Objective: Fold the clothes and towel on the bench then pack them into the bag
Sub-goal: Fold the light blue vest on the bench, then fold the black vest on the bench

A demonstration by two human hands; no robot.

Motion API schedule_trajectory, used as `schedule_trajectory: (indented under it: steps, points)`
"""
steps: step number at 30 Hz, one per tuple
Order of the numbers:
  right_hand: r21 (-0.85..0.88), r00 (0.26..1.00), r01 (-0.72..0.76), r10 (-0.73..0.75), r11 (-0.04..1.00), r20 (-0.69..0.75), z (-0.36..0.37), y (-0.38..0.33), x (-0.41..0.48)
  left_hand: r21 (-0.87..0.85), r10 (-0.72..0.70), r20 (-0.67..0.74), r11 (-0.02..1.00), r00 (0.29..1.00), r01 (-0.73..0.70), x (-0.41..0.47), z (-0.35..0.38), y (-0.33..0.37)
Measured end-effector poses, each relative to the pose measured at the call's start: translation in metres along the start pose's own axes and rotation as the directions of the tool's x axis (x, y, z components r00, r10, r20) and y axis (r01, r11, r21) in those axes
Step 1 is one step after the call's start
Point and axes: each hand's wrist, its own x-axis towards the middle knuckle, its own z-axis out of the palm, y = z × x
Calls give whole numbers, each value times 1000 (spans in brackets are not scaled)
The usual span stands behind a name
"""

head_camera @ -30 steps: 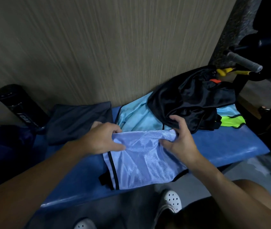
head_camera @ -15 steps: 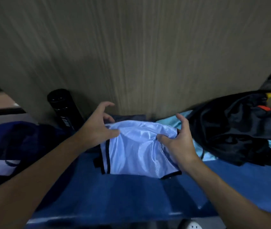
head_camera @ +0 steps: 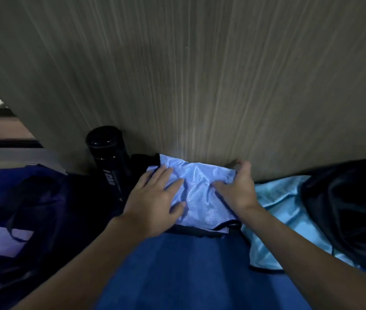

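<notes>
A folded light-blue mesh garment [head_camera: 199, 193] with black trim lies at the back of the blue bench [head_camera: 188, 265], against the wall. It rests on a dark folded garment [head_camera: 197, 233] whose edge shows in front. My left hand [head_camera: 153, 204] lies flat on the mesh garment's left half, fingers spread. My right hand [head_camera: 237, 189] grips its right edge, thumb on top and fingers curled behind the far corner. A dark navy bag [head_camera: 32, 209] sits open at the left end of the bench.
A black bottle [head_camera: 110, 157] stands against the wood-grain wall [head_camera: 199, 74], just left of the folded pile. To the right lie a loose cyan garment [head_camera: 278, 211] and a crumpled black garment [head_camera: 345, 209]. Blue bench surface shows in front of the pile.
Both hands carried the folded mesh garment left and back, setting it on the dark folded garment by the bottle. My left hand went from gripping its edge to lying flat on it.
</notes>
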Motion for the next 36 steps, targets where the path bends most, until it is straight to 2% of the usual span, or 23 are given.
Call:
schedule_trajectory:
  steps: [1, 3, 5, 7, 9, 11, 13, 17, 23, 26, 30, 32, 36]
  points:
    - [-156, 996, 67, -76, 986, -48, -3, 0, -4, -2, -7, 2, 1000, 1000, 7, -3, 4, 0]
    - [-450, 952, 245, -300, 859, -54, -3, 0, -23, -30, -44, 26, 999, 999, 45, -7, 7, 3]
    - [-544, 880, 448, -456, 709, 131, 1, -1, -44, -68, -113, 28, 991, 993, 115, -6, 3, 8]
    - [-582, 854, 520, -381, 626, 353, 8, 1, -58, -91, -150, -63, 985, 987, 144, -3, -5, 12]
    - [-627, 856, 511, -280, 587, 435, 15, 9, -63, -78, -98, -198, 993, 975, 84, 2, -12, 15]
    - [-649, 859, 505, -257, 569, 442, 17, 14, -65, -63, -13, -256, 998, 967, -3, 8, -13, 16]
    - [-657, 861, 502, -253, 562, 442, 19, 20, -64, -50, 5, -191, 999, 982, -14, 10, -6, 13]
    - [-683, 866, 489, -212, 543, 453, 18, 27, -60, -3, -87, -32, 996, 996, 87, 4, 24, 4]
    - [-655, 857, 479, -150, 585, 493, 15, 26, -54, -19, -158, -33, 987, 987, 157, 8, 29, 5]
    - [-621, 854, 481, -171, 618, 492, 7, 22, -58, -12, -120, -109, 993, 987, 119, 8, 17, 11]
    - [-598, 861, 501, -294, 626, 414, -26, 15, -69, -82, -41, -266, 996, 963, 20, 10, -9, 35]
    - [-614, 883, 468, -307, 636, 355, -49, 14, -68, -157, -21, -234, 988, 972, -16, 15, -15, 57]
    - [-707, 928, 328, -355, 626, 117, -113, 27, -64, -284, 43, -115, 956, 992, -74, 38, -27, 114]
